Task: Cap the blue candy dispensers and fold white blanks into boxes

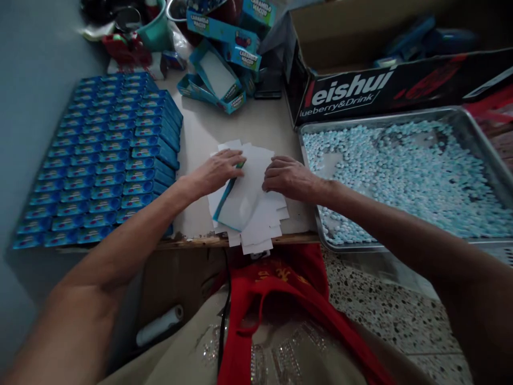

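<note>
In front of me lies a pile of white cardboard box blanks (262, 233) with notched flaps, plain side up. On top is one cardboard box blank (239, 206), its left side folded up so that a blue printed edge shows. My left hand (222, 170) grips that folded edge near the far end, thumb and fingers closed on it. My right hand (289, 177) is at the blank's right edge, its fingers bent and closed against the card; the fingertips are partly hidden.
Blue candy boxes (100, 160) stand stacked in rows at left. A metal tray (320, 243) of small light-blue candies is at right, a black carton (344, 88) behind it. Open blue display boxes (218, 75) and a teal bucket (154, 32) crowd the back. The table edge (200, 243) is near me.
</note>
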Available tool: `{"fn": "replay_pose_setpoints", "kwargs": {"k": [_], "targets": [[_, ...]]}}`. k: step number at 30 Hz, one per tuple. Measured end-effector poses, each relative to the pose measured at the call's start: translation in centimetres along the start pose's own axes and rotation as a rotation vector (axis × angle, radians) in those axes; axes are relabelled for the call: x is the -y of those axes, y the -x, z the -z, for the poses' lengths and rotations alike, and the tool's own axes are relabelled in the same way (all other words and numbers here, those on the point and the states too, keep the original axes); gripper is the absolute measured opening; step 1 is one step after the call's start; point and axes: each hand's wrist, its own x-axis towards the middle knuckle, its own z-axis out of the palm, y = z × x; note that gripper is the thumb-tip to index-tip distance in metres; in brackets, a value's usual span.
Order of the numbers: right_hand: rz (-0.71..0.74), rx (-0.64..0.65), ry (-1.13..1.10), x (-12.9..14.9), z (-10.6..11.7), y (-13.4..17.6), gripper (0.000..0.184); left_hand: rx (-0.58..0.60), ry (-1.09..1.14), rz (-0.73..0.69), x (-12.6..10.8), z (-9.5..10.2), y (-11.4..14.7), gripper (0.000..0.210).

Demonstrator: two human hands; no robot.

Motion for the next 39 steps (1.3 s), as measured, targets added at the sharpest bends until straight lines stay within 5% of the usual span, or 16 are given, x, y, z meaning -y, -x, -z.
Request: {"fn": "replay_pose_setpoints", "kwargs": {"k": [3, 7, 12, 16, 19, 26, 32, 39], "targets": [[-0.077, -0.086, 0.004, 2.7, -1.4, -0.2, 0.027, -0.119, -0.09, 0.116, -3.7, 0.5, 3.5, 0.029], [-0.157, -0.097, -0.056, 5.8, -2.4, -0.8, 0.034, -0.086, -0.126, 0.4, -8.5, -2.3, 8.9, 0.025], [-0.208, 0.024, -0.202, 5.9, -3.1, -3.1, 0.034, -0.102, -0.016, 0.64, -7.2, -6.1, 9.0, 0.04], [-0.204, 0.078, -0.094, 6.0, -3.4, -4.2, 0.033, 0.147, 0.212, 0.631, -4.1, -5.9, 7.1, 0.026], [-0.168, -0.048, 0.062, 7.6, -3.7, -3.2, 0.027, 0.065, 0.239, 0.593, -3.6, -5.8, 7.0, 0.018], [-0.188, -0.025, 0.066, 9.0, -6.1, -1.1, 0.027, -0.198, -0.099, 0.504, -6.5, -8.8, 10.1, 0.029], [-0.212, 0.012, 0.066, 8.0, -6.5, -2.3, 0.028, -0.125, -0.205, 0.546, -7.1, -11.2, 10.9, 0.03], [-0.25, 0.194, -0.056, 7.3, -5.2, -4.9, 0.036, -0.048, -0.212, 0.526, -5.7, -9.3, 10.5, 0.034]]}}
